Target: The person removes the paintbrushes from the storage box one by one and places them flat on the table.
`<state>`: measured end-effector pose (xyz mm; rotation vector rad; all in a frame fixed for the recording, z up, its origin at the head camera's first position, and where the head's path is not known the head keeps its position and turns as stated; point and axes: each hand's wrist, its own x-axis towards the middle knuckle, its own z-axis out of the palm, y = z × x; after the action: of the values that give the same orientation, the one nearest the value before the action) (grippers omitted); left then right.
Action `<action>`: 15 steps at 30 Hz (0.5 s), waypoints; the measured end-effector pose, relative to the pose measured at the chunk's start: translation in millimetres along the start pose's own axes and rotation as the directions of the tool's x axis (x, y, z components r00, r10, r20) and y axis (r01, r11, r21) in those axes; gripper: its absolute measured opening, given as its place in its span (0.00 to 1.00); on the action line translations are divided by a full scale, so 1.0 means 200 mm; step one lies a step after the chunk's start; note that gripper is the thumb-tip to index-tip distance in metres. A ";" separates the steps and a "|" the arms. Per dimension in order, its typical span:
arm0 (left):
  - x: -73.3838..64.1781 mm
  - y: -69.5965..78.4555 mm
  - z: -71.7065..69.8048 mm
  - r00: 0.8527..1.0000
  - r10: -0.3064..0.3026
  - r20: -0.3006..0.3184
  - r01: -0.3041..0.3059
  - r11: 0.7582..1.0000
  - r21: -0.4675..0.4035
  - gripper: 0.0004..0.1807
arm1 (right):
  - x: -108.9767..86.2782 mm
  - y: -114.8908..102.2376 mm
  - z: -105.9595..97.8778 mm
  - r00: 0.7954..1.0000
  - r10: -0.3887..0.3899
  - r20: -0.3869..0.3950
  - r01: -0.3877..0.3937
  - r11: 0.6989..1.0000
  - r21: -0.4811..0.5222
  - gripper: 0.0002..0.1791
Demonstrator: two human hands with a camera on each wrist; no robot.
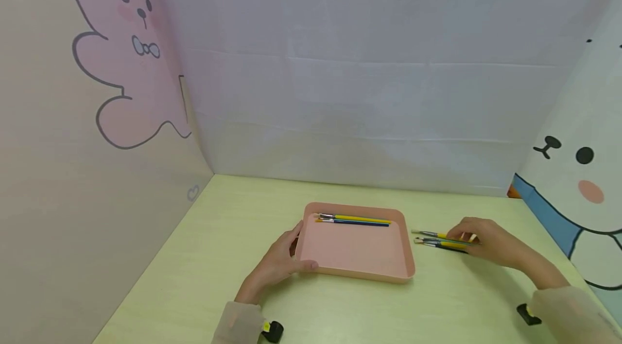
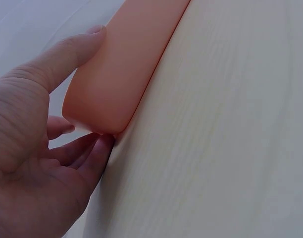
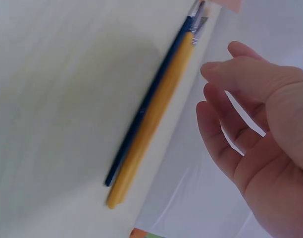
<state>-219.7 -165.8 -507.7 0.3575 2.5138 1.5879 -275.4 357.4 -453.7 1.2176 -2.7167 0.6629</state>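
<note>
A shallow pink tray (image 1: 357,251) lies on the table. Inside it, along the far side, are a yellow paintbrush (image 1: 364,218) and a dark blue paintbrush (image 1: 362,222). My left hand (image 1: 278,260) holds the tray's near left corner, thumb against the front wall and fingers at the left side and lower edge. To the right of the tray lies a small group of paintbrushes (image 1: 439,244), yellow (image 3: 154,116) and dark blue (image 3: 141,114) handles side by side. Over their handle ends hovers my right hand (image 1: 491,241), fingers loosely curved with nothing between them in the right wrist view.
The pale yellow table (image 1: 233,225) is bounded by a white cloth at the back (image 1: 350,117). Printed side panels stand at left (image 1: 126,90) and right (image 1: 590,160). A small black device sits at each wrist.
</note>
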 end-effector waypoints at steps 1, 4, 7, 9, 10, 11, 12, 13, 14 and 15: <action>0.00 0.00 0.00 1.000 0.002 0.000 -0.002 1.000 0.000 0.64 | 0.01 -0.01 -0.01 1.000 0.005 0.005 -0.005 1.000 0.009 0.25; 0.00 0.00 0.00 1.000 0.004 0.002 -0.004 1.000 -0.004 0.64 | 0.06 -0.05 -0.04 1.000 0.013 0.021 -0.014 0.999 0.037 0.24; 0.00 0.00 0.00 1.000 0.007 0.005 -0.007 1.000 -0.007 0.64 | 0.10 -0.09 -0.06 1.000 -0.005 0.016 0.004 0.999 0.045 0.25; 0.00 0.00 0.00 1.000 0.008 0.005 -0.008 1.000 -0.008 0.64 | 0.14 -0.12 -0.07 1.000 -0.008 0.019 0.007 0.999 0.051 0.25; 0.00 0.00 0.00 1.000 0.009 0.005 -0.009 1.000 -0.009 0.64 | 0.16 -0.13 -0.08 1.000 -0.004 0.024 0.002 0.998 0.055 0.25; 0.00 0.00 0.00 1.000 0.009 0.005 -0.009 1.000 -0.011 0.64 | 0.18 -0.15 -0.08 1.000 -0.003 0.027 0.002 0.998 0.061 0.26; 0.00 0.00 0.00 1.000 0.011 0.005 -0.011 1.000 -0.013 0.64 | 0.19 -0.17 -0.09 0.999 0.000 0.032 -0.002 0.998 0.069 0.26; 0.00 0.00 0.00 1.000 0.009 0.004 -0.009 1.000 -0.012 0.64 | 0.21 -0.19 -0.09 0.999 0.016 0.038 -0.019 0.996 0.082 0.25; 0.00 0.00 0.00 1.000 0.007 0.002 -0.007 1.000 -0.012 0.64 | 0.23 -0.21 -0.09 0.999 0.030 0.045 -0.034 0.995 0.090 0.25; 0.00 0.00 0.00 1.000 0.007 0.002 -0.007 1.000 -0.015 0.64 | 0.25 -0.23 -0.10 0.998 0.037 0.050 -0.042 0.994 0.101 0.25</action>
<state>-219.8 -165.6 -506.8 0.3663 2.5001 1.6076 -277.2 303.7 -407.1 1.2186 -2.7845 0.7973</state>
